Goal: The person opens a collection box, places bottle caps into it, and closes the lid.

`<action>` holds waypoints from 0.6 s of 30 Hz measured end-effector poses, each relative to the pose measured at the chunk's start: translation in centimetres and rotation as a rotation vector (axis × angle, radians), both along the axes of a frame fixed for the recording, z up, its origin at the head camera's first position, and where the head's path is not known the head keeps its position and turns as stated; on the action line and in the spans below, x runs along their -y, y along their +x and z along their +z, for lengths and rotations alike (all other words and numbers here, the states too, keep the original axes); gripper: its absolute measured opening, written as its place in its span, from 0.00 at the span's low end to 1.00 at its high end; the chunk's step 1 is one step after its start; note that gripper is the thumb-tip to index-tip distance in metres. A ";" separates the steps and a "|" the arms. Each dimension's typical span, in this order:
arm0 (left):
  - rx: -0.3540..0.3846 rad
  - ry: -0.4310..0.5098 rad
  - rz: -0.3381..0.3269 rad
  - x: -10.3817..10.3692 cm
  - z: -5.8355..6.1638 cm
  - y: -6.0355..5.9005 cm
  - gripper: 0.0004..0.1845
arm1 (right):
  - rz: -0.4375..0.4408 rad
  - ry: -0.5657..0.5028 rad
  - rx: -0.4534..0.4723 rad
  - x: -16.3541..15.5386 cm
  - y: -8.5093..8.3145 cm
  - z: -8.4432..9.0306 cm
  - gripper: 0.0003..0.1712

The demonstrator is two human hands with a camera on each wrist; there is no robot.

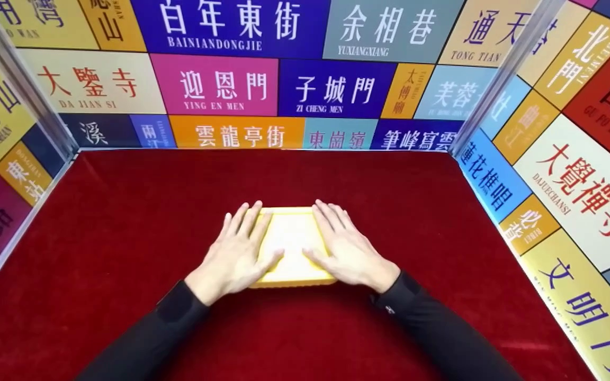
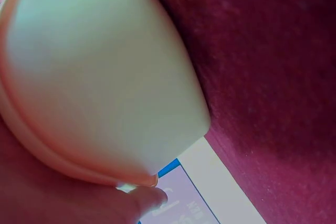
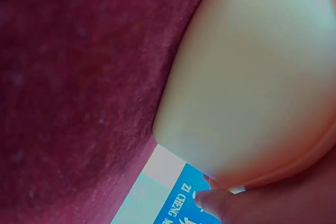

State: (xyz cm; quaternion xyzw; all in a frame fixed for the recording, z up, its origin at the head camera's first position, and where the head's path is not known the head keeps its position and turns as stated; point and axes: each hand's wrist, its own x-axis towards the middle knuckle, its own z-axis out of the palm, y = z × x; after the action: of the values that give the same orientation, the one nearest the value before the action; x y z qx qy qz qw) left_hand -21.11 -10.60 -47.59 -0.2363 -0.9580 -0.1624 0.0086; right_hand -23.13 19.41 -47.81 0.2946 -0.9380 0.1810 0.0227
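Observation:
A pale yellow, rectangular box (image 1: 293, 238) with an overexposed top lies on the red cloth. My left hand (image 1: 239, 251) rests on its left edge, fingers straight and pointing forward, the thumb laid over the top. On the opposite edge, my right hand (image 1: 348, 248) lies the same way, its thumb pointing inward. The left wrist view has the box's smooth side wall (image 2: 105, 72) close up, and a fingertip (image 2: 152, 198) beyond its corner. In the right wrist view the other side wall (image 3: 252, 77) shows, with a fingertip (image 3: 210, 201) past the rim. The box's contents are hidden.
Red velvety cloth (image 1: 151, 211) covers the table under the box. Upright panels printed with coloured Chinese place names (image 1: 217, 84) enclose the back and both sides, joined by pale metal posts (image 1: 511, 58) at the corners.

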 end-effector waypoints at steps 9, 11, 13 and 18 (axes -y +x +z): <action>-0.013 0.058 0.016 0.1 0.1 -0.4 0.53 | -0.035 -0.079 0.057 -1.8 0.0 0.6 0.58; -0.016 0.078 0.023 0.4 0.1 -0.5 0.53 | -0.049 -0.090 0.053 -2.6 0.0 0.6 0.57; -0.026 0.086 0.031 0.8 0.1 -0.5 0.52 | -0.068 -0.098 0.046 -3.5 0.0 0.6 0.57; -0.041 0.085 0.056 2.6 0.2 -0.8 0.50 | -0.126 -0.110 0.015 -6.2 -0.5 0.5 0.55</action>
State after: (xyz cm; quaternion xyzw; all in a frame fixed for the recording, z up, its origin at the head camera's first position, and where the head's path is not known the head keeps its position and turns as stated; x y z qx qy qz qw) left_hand -21.88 -13.20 -47.37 -0.2119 -0.9561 -0.1978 0.0425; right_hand -23.60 25.60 -47.29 0.2319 -0.9435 0.2328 0.0433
